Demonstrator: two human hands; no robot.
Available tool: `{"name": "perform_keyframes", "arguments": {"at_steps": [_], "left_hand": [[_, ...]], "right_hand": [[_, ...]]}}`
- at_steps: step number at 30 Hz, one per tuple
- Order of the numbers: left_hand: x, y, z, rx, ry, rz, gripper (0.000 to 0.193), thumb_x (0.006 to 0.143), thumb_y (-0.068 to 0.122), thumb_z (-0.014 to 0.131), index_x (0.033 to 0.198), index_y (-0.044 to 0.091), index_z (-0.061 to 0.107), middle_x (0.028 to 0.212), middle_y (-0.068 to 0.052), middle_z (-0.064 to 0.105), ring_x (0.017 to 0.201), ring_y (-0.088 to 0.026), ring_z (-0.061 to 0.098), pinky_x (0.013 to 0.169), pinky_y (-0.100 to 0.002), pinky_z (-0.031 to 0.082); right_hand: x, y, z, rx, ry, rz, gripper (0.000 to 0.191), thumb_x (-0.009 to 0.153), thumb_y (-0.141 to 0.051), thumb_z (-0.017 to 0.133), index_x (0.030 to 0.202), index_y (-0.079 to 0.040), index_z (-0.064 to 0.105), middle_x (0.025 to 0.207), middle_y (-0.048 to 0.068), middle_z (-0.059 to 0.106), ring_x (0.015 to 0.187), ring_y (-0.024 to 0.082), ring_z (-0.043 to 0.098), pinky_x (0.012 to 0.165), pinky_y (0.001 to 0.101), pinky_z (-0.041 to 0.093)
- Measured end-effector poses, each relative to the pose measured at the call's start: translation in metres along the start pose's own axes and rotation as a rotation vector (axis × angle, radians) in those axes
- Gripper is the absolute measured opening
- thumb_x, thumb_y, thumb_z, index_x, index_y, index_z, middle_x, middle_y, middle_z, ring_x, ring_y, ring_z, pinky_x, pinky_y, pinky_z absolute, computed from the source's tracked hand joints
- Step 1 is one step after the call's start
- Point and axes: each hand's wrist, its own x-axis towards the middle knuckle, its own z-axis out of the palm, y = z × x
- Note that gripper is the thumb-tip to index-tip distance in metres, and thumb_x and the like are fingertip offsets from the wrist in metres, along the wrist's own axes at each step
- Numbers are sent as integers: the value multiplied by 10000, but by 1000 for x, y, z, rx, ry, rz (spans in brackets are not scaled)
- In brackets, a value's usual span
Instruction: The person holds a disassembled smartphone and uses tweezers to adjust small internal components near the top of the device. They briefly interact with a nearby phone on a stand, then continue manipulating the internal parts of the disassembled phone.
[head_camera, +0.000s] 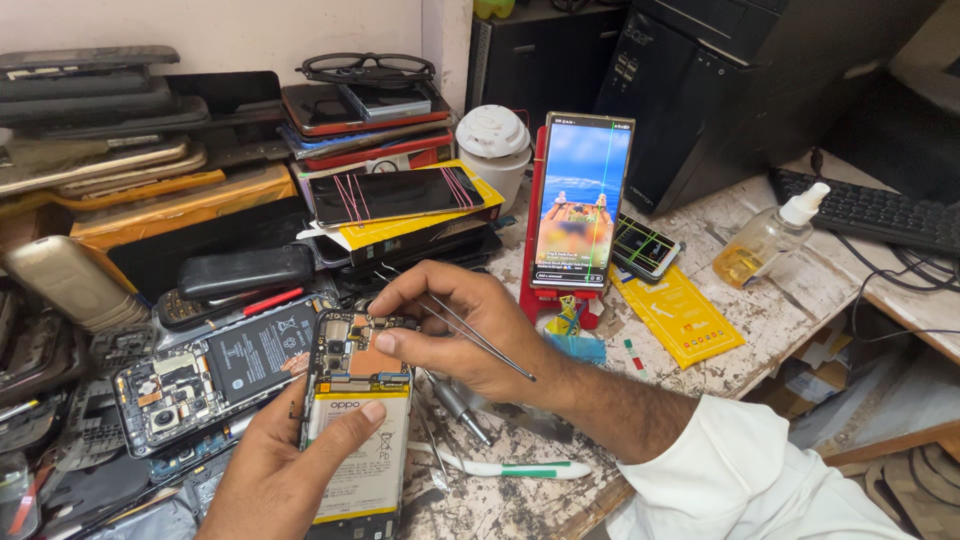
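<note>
Steel tweezers (470, 335) pinched, right fingers (440, 330) | left fingers (330, 440) clasp opened phone (355, 440) edges | clutter close

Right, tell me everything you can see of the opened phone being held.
The opened phone has its back cover off, lying face down and tilted slightly in the left hand, whose thumb rests on its yellow-edged pale battery. Above the battery sit an orange-brown patch and a dark circuit board with camera modules. The right hand touches that upper part with a fingertip while holding thin metal tweezers. The phone's lower end runs out of frame.
</note>
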Motion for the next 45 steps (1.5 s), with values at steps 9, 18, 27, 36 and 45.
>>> {"name": "perform_keyframes", "arguments": {"at_steps": [9, 18, 27, 36, 45], "left_hand": [[-1, 2, 1, -14, 8, -21, 454, 833, 170, 742, 1270, 53, 703, 994, -156, 817, 882, -216, 779, 790, -392, 632], [2, -9, -3, -67, -77, 44, 441, 899, 136, 747, 1316, 27, 655, 1077, -192, 793, 948, -243, 798, 819, -413, 647], [-2, -1, 1, -35, -20, 28, 414, 835, 152, 737, 1228, 29, 699, 1018, -150, 815, 900, -199, 764, 804, -379, 621], [-3, 2, 2, -22, -2, 4, 406, 833, 153, 740, 1220, 36, 704, 1009, -147, 817, 897, -203, 767, 801, -383, 623], [-3, 4, 3, -17, 3, -11, 452, 836, 162, 737, 1272, 49, 704, 1006, -157, 817, 898, -210, 776, 803, -385, 629]], "right_hand": [[1, -2, -1, -15, -8, 1, 268, 975, -112, 726, 1198, 10, 639, 1094, 75, 695, 1026, 107, 678, 919, 266, 596], [-1, -1, 0, -24, -3, 3, 263, 974, -107, 726, 1193, 9, 639, 1100, 75, 697, 1033, 109, 680, 924, 267, 599], [-2, 2, 2, -13, 9, 1, 264, 971, -92, 728, 1196, 14, 638, 1106, 72, 701, 1033, 104, 680, 915, 261, 596], [-2, 2, 2, 2, 9, 8, 261, 974, -93, 729, 1195, 12, 638, 1101, 69, 698, 1029, 103, 678, 911, 258, 593], [-1, 0, 1, -26, 1, 1, 258, 977, -103, 723, 1196, 4, 638, 1100, 70, 694, 1035, 110, 684, 922, 267, 602]]}}
